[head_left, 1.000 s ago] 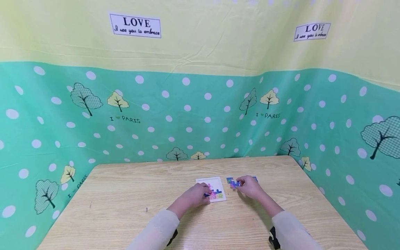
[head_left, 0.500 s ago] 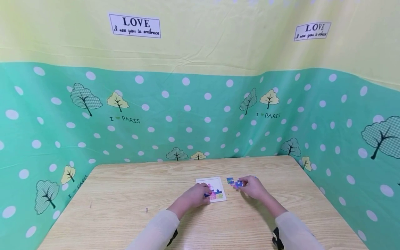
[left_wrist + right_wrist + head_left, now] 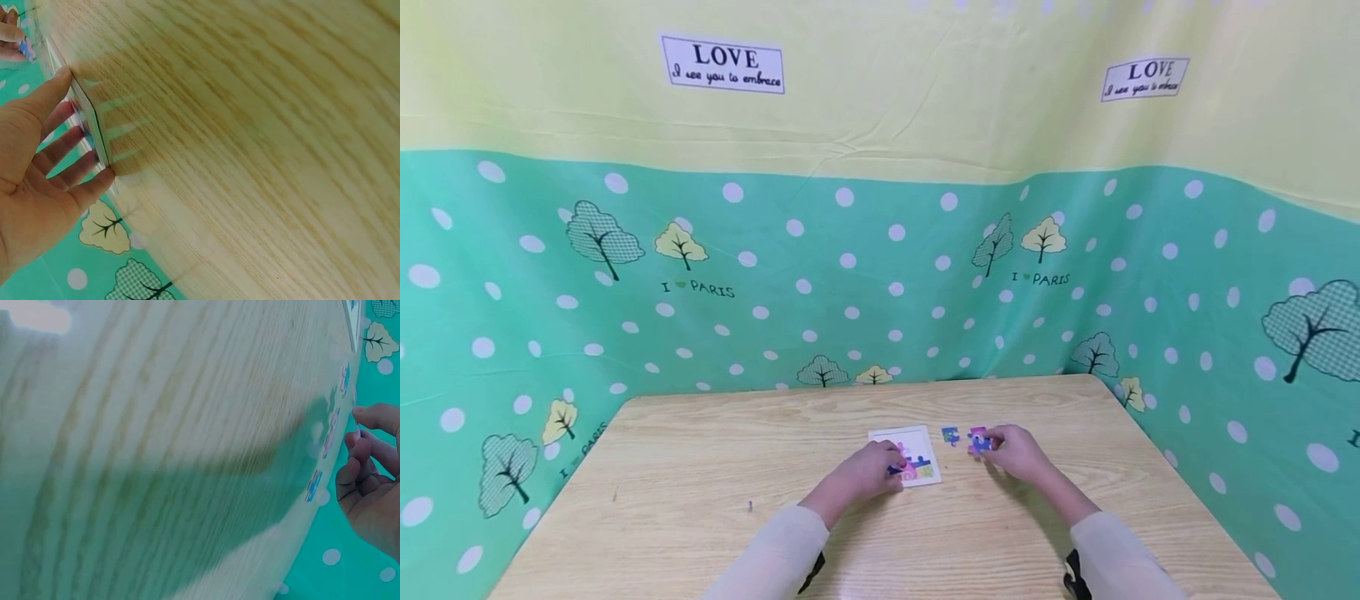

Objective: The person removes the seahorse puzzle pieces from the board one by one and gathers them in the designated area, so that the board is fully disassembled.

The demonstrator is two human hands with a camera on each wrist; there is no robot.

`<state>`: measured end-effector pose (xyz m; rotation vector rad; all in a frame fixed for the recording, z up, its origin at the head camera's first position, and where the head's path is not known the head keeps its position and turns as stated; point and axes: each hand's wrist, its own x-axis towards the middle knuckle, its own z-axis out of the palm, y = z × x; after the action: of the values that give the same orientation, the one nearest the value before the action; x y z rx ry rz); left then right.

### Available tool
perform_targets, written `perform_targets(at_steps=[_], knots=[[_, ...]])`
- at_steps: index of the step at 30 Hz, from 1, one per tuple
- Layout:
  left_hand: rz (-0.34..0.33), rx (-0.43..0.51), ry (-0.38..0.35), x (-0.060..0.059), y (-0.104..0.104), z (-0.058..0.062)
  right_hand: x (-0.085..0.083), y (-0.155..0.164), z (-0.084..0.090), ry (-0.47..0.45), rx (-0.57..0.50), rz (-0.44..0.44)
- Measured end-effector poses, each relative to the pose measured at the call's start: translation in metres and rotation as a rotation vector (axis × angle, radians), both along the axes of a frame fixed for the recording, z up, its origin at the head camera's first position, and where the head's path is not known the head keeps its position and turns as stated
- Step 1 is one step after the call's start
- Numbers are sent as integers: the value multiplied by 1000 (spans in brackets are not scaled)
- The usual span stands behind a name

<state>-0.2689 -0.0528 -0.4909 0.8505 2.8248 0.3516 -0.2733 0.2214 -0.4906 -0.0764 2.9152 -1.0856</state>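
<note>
In the head view my left hand [image 3: 868, 468] rests on the left side of a white-framed jigsaw puzzle board [image 3: 931, 442]. Its fingers are spread, and the thumb and little fingertip lie at the board's rim in the left wrist view. Pink, blue and yellow-green pieces sit in the lower part of the board; the hand hides some. To the right, my right hand [image 3: 1015, 452] pinches a blue and pink jigsaw piece [image 3: 979, 440] between thumb and forefinger. In the right wrist view this piece [image 3: 358, 430] shows edge-on, above the table.
A blue-green jigsaw piece [image 3: 951, 435] lies between the board and my right hand. In the right wrist view, loose pieces [image 3: 314, 485] lie in a row on the wooden table [image 3: 700, 467]. A small dark speck [image 3: 749, 505] is at left. Patterned green cloth [image 3: 880, 275] hangs behind the table.
My right hand has moved slightly right with the piece, and a gap now shows between it and the blue-green piece. My left hand stays on the board.
</note>
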Motion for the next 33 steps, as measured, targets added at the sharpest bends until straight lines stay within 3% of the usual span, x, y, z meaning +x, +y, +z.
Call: perform_targets(at_steps=[8,14,33], knots=[[5,11,-15,1,0,1,6,9,-1,-2,-21,21],[18,16,-28,2,0,0,6,13,1,-26,-15,-12],[-8,22,-7,0,-1,0,14,30,5,-33,-11,-17]])
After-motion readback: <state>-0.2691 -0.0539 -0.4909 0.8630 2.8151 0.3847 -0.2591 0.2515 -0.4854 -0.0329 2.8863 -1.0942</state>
